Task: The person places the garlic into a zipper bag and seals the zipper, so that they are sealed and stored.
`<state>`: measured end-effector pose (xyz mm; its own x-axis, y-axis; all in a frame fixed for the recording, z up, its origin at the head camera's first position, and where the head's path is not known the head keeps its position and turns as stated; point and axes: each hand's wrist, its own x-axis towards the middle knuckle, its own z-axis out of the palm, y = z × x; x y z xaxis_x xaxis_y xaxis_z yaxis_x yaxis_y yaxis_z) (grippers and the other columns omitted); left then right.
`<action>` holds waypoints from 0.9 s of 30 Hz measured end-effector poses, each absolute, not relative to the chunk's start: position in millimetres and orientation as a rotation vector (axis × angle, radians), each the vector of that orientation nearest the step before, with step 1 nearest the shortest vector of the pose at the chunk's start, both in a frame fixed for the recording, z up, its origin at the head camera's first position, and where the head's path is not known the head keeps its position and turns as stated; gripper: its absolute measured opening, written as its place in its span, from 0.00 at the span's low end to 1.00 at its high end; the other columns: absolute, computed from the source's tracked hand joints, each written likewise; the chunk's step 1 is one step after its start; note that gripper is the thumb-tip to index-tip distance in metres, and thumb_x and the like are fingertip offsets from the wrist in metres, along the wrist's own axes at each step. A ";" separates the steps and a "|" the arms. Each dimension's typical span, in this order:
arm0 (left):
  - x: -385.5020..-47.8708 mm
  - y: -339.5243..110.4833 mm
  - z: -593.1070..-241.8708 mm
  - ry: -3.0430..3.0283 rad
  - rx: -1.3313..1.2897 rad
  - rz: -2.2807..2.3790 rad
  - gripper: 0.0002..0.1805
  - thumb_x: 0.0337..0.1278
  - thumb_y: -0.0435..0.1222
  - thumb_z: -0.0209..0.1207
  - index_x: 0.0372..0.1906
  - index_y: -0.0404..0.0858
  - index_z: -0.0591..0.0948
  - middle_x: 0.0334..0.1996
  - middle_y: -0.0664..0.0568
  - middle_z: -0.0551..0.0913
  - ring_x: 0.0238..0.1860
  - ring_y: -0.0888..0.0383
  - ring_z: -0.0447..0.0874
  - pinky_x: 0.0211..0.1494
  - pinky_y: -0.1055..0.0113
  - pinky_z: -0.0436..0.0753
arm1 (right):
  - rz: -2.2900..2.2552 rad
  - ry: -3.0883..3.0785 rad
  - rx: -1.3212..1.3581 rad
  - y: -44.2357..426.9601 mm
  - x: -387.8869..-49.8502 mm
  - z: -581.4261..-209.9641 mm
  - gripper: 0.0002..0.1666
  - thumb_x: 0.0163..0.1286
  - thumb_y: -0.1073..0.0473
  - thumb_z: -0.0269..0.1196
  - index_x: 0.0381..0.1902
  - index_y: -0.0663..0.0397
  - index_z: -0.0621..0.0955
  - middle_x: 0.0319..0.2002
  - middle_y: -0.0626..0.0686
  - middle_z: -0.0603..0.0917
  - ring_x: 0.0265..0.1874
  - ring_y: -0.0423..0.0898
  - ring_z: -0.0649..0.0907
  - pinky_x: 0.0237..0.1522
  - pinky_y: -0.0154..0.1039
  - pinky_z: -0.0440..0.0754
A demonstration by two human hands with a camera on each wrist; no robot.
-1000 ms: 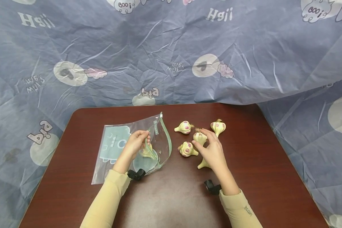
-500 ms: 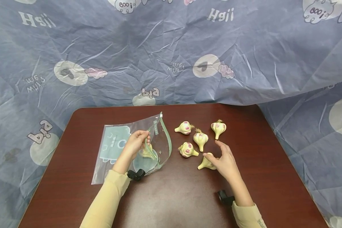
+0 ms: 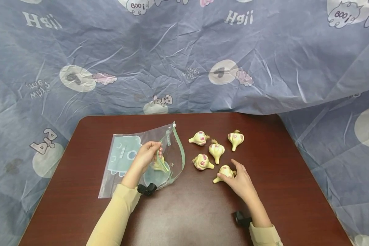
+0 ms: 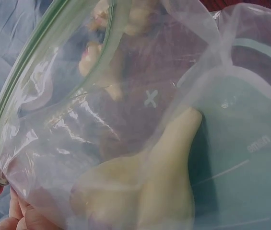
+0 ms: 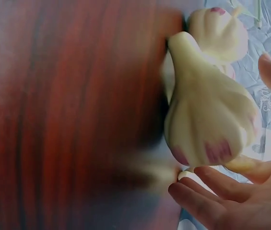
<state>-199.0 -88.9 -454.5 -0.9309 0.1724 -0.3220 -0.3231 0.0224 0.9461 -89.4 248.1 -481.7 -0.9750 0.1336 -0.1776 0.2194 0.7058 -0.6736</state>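
Observation:
My left hand [image 3: 146,155] pinches the green-edged mouth of a clear zip bag [image 3: 178,150], which lies on the table with its opening to the right. Inside the bag is a garlic bulb [image 4: 169,177], seen through the plastic. My right hand [image 3: 242,182] reaches round another garlic bulb [image 5: 212,110] at the near end of the loose group. Its thumb and fingers are spread on either side of that bulb. In the right wrist view the thumb stands apart from it, and the fingers are close beneath; whether they touch I cannot tell.
Several more garlic bulbs lie between the bag and the right hand: one at the back left [image 3: 199,138], one in the middle [image 3: 216,151], one nearer the bag [image 3: 203,162] and one at the back right [image 3: 235,139]. A blue printed cloth [image 3: 184,58] hangs behind the brown table [image 3: 184,215].
My right hand has moved from over the middle bulb toward me and to the right, coming down round the nearest bulb. The left hand and bag have stayed put.

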 end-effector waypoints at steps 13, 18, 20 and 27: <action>-196.4 -90.3 -454.6 1.962 -0.141 1.988 0.10 0.75 0.38 0.48 0.46 0.33 0.72 0.25 0.58 0.76 0.23 0.64 0.75 0.27 0.75 0.68 | -1.073 2.815 0.269 242.6 -87.2 -487.1 0.47 0.64 0.49 0.69 0.72 0.63 0.62 0.69 0.70 0.65 0.68 0.67 0.68 0.65 0.64 0.68; -197.0 -91.1 -453.5 1.949 -0.147 2.002 0.10 0.75 0.37 0.49 0.47 0.33 0.72 0.26 0.57 0.76 0.23 0.64 0.76 0.27 0.75 0.69 | -1.063 2.817 0.288 241.5 -88.3 -487.9 0.45 0.64 0.49 0.69 0.72 0.62 0.64 0.69 0.71 0.66 0.68 0.69 0.67 0.65 0.65 0.68; -197.3 -91.1 -453.5 1.948 -0.145 2.003 0.11 0.75 0.37 0.49 0.47 0.32 0.72 0.26 0.57 0.76 0.24 0.64 0.76 0.27 0.76 0.70 | -1.063 2.838 0.292 240.9 -88.3 -489.0 0.45 0.62 0.49 0.69 0.71 0.62 0.65 0.67 0.72 0.67 0.67 0.70 0.68 0.63 0.66 0.69; -197.2 -90.6 -453.4 1.949 -0.135 2.003 0.12 0.75 0.38 0.49 0.47 0.31 0.72 0.26 0.57 0.75 0.23 0.64 0.75 0.26 0.76 0.69 | -1.070 2.898 0.331 237.4 -85.8 -490.1 0.44 0.58 0.50 0.72 0.67 0.64 0.69 0.63 0.72 0.72 0.63 0.70 0.72 0.59 0.64 0.73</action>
